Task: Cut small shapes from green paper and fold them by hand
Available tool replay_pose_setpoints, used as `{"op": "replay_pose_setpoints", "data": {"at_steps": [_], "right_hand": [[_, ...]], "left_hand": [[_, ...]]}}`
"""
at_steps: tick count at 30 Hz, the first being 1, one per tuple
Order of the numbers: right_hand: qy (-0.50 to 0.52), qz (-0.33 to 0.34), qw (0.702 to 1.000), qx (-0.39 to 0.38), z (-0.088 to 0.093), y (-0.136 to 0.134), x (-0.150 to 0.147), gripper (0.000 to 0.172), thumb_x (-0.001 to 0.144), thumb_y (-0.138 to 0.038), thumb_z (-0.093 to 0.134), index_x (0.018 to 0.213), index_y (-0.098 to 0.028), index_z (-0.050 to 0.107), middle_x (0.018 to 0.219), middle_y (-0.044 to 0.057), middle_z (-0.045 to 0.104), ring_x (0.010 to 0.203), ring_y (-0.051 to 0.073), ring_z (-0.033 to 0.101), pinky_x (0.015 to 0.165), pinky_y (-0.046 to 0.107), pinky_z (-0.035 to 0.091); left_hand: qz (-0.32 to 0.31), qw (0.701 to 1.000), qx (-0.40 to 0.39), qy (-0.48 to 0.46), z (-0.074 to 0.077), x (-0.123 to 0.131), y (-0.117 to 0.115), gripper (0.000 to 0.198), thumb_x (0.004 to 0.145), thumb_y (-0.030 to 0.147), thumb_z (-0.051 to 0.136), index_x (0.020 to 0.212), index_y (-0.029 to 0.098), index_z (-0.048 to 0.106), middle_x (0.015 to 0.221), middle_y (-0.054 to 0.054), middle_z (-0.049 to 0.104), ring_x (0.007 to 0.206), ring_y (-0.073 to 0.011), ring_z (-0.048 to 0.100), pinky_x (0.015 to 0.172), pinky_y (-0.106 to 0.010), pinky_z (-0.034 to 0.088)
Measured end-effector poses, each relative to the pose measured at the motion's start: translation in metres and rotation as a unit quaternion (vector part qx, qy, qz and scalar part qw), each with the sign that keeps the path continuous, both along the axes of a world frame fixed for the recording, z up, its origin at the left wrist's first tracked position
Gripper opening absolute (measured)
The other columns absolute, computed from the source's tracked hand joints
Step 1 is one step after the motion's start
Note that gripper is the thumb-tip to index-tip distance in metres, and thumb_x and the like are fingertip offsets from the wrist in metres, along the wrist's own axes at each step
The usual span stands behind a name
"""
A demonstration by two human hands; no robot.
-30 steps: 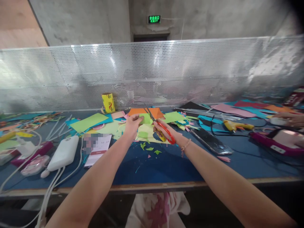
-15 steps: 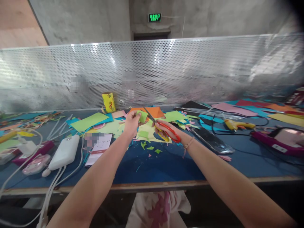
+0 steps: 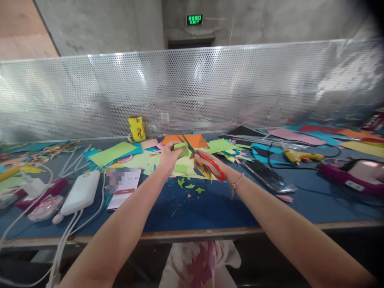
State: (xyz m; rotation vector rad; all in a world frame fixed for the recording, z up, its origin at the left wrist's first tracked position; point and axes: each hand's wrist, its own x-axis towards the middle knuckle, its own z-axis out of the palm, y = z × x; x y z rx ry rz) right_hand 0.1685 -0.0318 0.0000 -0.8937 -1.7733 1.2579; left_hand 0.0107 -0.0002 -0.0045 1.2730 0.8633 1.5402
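Between thumb and fingers, my left hand (image 3: 170, 155) pinches a small piece of green paper (image 3: 182, 149). The scissors (image 3: 213, 165), with red and yellow handles, are in my right hand (image 3: 207, 160). Their blades are parted and point up and left, beside the green paper; whether they touch it I cannot tell. Below my hands, another green paper piece (image 3: 181, 169) rests on pale yellow-green sheets. Several green scraps (image 3: 190, 186) lie on the blue tabletop (image 3: 195, 216) nearer to me.
Left of my arms lie a lit phone (image 3: 126, 190) and a white power bank (image 3: 81, 193) with cables. Rightward are a dark phone (image 3: 268, 176), a yellow glue gun (image 3: 300, 156) and a purple device (image 3: 345, 176). Coloured paper and a yellow box (image 3: 137, 129) sit before the perforated metal screen (image 3: 192, 88).
My left hand has shifted its grip, with the thumb now lying across the green paper. The scissor blades are spread wider, and the paper has moved slightly right.
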Motion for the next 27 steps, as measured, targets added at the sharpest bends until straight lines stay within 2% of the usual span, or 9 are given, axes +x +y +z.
{"op": "replay_pose_setpoints", "data": {"at_steps": [6, 13, 22, 27], "right_hand": [[0.021, -0.011, 1.000, 0.011, -0.0037, 0.0032, -0.0018, 0.036, 0.074, -0.054, 0.048, 0.080, -0.019, 0.043, 0.062, -0.004, 0.049, 0.041, 0.004, 0.036, 0.039, 0.019, 0.030], [0.015, 0.011, 1.000, -0.006, -0.0022, -0.0024, -0.0071, 0.032, 0.072, -0.049, 0.054, 0.082, -0.020, 0.046, 0.059, -0.005, 0.047, 0.041, 0.004, 0.034, 0.038, 0.018, 0.028], [0.002, -0.002, 1.000, -0.011, -0.0061, 0.0024, -0.0080, 0.032, 0.074, -0.050, 0.051, 0.074, -0.020, 0.041, 0.056, -0.006, 0.043, 0.038, 0.003, 0.034, 0.035, 0.017, 0.026], [-0.018, -0.021, 0.999, 0.030, -0.0078, -0.0005, -0.0101, 0.032, 0.079, -0.051, 0.043, 0.073, -0.020, 0.040, 0.056, -0.005, 0.045, 0.038, 0.003, 0.035, 0.036, 0.017, 0.027]], "left_hand": [[0.004, 1.000, 0.000, -0.007, 0.0011, 0.0002, -0.0009, 0.023, 0.058, 0.032, 0.067, 0.071, 0.014, 0.058, 0.064, -0.001, 0.058, 0.056, -0.0103, 0.053, 0.054, -0.023, 0.041], [0.042, 0.999, -0.004, -0.004, 0.0034, 0.0002, -0.0029, 0.026, 0.059, 0.034, 0.066, 0.073, 0.013, 0.061, 0.060, -0.001, 0.057, 0.050, -0.0086, 0.049, 0.049, -0.021, 0.038], [0.053, 0.999, -0.004, -0.008, 0.0029, 0.0006, -0.0028, 0.026, 0.059, 0.034, 0.065, 0.075, 0.014, 0.061, 0.056, 0.001, 0.056, 0.048, -0.0082, 0.048, 0.048, -0.021, 0.037], [0.046, 0.999, -0.018, -0.022, 0.0021, 0.0006, -0.0022, 0.028, 0.060, 0.035, 0.065, 0.077, 0.014, 0.061, 0.061, -0.001, 0.059, 0.051, -0.0090, 0.051, 0.048, -0.021, 0.037]]}}
